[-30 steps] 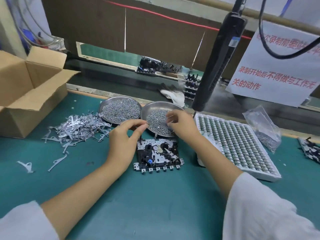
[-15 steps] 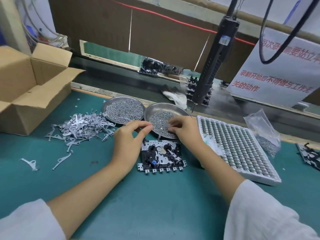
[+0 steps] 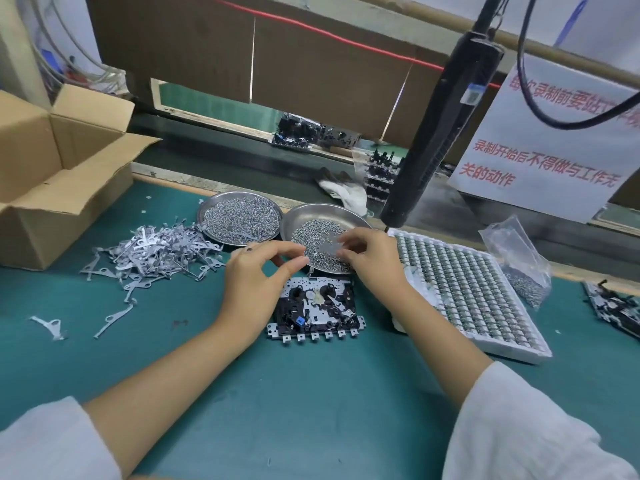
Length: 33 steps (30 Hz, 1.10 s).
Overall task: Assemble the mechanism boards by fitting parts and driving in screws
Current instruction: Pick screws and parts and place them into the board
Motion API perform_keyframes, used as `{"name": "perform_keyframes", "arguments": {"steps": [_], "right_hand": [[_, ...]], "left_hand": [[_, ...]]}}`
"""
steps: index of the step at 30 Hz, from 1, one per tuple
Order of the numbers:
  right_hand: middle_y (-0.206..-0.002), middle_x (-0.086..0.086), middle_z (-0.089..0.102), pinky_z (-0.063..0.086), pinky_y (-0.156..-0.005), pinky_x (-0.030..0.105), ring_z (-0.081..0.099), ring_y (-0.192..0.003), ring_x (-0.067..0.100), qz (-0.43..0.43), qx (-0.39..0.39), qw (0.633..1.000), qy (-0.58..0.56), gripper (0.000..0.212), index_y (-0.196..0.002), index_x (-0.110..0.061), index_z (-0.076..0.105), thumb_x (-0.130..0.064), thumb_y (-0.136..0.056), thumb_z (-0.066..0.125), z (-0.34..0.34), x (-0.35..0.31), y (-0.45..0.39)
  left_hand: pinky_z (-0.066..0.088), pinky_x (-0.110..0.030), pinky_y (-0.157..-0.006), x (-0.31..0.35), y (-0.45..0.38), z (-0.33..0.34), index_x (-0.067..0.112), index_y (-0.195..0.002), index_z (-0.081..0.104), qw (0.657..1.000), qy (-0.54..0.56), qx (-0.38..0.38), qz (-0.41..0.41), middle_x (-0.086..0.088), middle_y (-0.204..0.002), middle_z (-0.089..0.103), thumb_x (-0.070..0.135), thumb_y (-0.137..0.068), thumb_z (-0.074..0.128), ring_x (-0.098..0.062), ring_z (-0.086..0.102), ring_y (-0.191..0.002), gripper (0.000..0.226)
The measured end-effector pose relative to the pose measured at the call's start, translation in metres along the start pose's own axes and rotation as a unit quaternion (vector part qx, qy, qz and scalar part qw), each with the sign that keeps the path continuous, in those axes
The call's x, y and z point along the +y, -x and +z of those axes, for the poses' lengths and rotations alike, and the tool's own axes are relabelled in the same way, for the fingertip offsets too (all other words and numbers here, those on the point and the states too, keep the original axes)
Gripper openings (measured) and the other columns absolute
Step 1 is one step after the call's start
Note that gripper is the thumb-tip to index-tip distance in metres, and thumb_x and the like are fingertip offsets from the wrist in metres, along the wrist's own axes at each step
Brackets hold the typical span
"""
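A black and silver mechanism board [image 3: 313, 311] lies flat on the green mat, between my wrists. My right hand [image 3: 372, 259] hovers over the right steel dish [image 3: 325, 211] of screws and pinches a small flat grey metal piece [image 3: 329, 247] at its fingertips. My left hand [image 3: 256, 282] sits just left of that dish, above the board's left end. Its fingers are curled, and thumb and forefinger point toward the metal piece. Whether they hold something small does not show.
A second dish [image 3: 239, 195] of screws stands to the left, beside a pile of grey metal levers [image 3: 156, 251]. A white tray of small parts [image 3: 464, 289] lies to the right. An electric screwdriver [image 3: 440, 133] hangs above it. An open cardboard box [image 3: 52, 168] stands far left, a plastic bag [image 3: 519, 258] and another board [image 3: 616, 306] far right.
Both hands stay over the right dish and the board's far edge. My right hand's fingers have shifted slightly round the flat metal piece. The board has not moved.
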State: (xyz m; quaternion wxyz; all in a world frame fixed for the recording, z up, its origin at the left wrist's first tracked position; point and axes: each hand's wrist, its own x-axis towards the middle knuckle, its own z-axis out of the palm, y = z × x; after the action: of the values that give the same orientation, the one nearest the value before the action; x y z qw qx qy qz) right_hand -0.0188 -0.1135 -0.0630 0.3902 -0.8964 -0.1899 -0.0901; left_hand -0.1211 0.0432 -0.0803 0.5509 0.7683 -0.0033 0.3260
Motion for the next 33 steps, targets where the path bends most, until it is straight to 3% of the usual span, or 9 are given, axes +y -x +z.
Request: {"name": "perform_keyframes", "arguments": {"steps": [4,8,15,22,25,28,31,33], "right_hand": [[-0.083,0.005,0.066,0.041,-0.063,-0.001,0.057,-0.069,0.002,0.009,0.001,1.0,-0.006,0.023,-0.103,-0.002,0.07,0.007,-0.081,0.067,-0.001,0.001,-0.001],[-0.094,0.008,0.071,0.039,-0.066,-0.003,0.062,-0.081,0.012,-0.003,-0.039,0.999,0.038,0.026,-0.107,-0.003,0.069,0.003,-0.082,0.068,0.001,0.002,-0.004],[-0.094,0.007,0.072,0.038,-0.073,0.011,0.056,-0.076,0.008,-0.009,-0.078,0.992,0.1,0.021,-0.104,-0.007,0.071,-0.002,-0.084,0.068,0.007,-0.002,-0.009],[-0.084,-0.001,0.068,0.035,-0.065,0.009,0.05,-0.067,0.0,-0.033,-0.044,0.994,0.093,0.02,-0.104,-0.013,0.071,-0.007,-0.085,0.068,0.007,-0.001,-0.008],[-0.079,0.001,0.068,0.04,-0.064,0.007,0.055,-0.067,0.004,-0.017,-0.027,0.999,0.037,0.017,-0.099,-0.013,0.072,-0.011,-0.082,0.073,0.002,-0.005,-0.006],[-0.074,0.001,0.066,0.05,-0.066,0.016,0.061,-0.067,0.008,0.051,-0.014,0.992,-0.116,0.02,-0.099,-0.006,0.069,0.003,-0.081,0.067,-0.005,-0.013,0.002],[-0.074,0.007,0.07,0.054,-0.066,0.02,0.069,-0.07,0.016,0.123,-0.045,0.924,-0.358,0.026,-0.104,-0.002,0.065,0.01,-0.081,0.064,-0.014,-0.023,0.024],[-0.076,0.01,0.071,0.054,-0.068,0.021,0.07,-0.073,0.019,0.154,-0.069,0.873,-0.458,0.027,-0.102,-0.003,0.064,0.01,-0.079,0.065,-0.019,-0.027,0.042]], "left_hand": [[0.042,-0.052,-0.092,-0.001,-0.001,0.0,0.028,-0.085,0.071,1.0,0.013,-0.002,-0.012,0.03,-0.072,0.063,0.018,-0.077,0.075,-0.005,0.058,-0.072,0.014],[0.044,-0.052,-0.09,-0.003,-0.001,0.0,0.029,-0.085,0.071,1.0,0.013,0.002,-0.008,0.023,-0.077,0.065,0.018,-0.077,0.075,-0.006,0.058,-0.072,0.014],[0.045,-0.055,-0.086,-0.005,-0.001,0.0,0.031,-0.083,0.07,1.0,0.01,-0.004,-0.002,0.023,-0.079,0.066,0.019,-0.077,0.075,-0.005,0.058,-0.07,0.014],[0.044,-0.053,-0.089,-0.002,-0.001,0.001,0.027,-0.082,0.071,1.0,-0.001,-0.007,-0.002,0.025,-0.077,0.063,0.018,-0.078,0.075,-0.005,0.058,-0.073,0.011],[0.044,-0.053,-0.088,-0.002,-0.001,0.0,0.023,-0.085,0.072,1.0,0.001,-0.007,-0.002,0.023,-0.078,0.064,0.017,-0.078,0.075,-0.005,0.058,-0.072,0.009],[0.044,-0.052,-0.088,0.0,0.0,0.0,0.022,-0.085,0.073,1.0,0.004,-0.007,-0.001,0.023,-0.078,0.064,0.016,-0.076,0.077,-0.006,0.057,-0.073,0.012],[0.043,-0.04,-0.091,0.004,0.003,0.001,0.025,-0.086,0.073,1.0,-0.002,-0.017,0.023,0.023,-0.076,0.064,0.017,-0.073,0.079,-0.004,0.057,-0.075,0.016],[0.041,-0.028,-0.087,0.006,0.007,0.003,0.028,-0.087,0.072,0.999,-0.005,-0.026,0.046,0.021,-0.075,0.064,0.022,-0.072,0.078,-0.002,0.056,-0.078,0.017]]}}
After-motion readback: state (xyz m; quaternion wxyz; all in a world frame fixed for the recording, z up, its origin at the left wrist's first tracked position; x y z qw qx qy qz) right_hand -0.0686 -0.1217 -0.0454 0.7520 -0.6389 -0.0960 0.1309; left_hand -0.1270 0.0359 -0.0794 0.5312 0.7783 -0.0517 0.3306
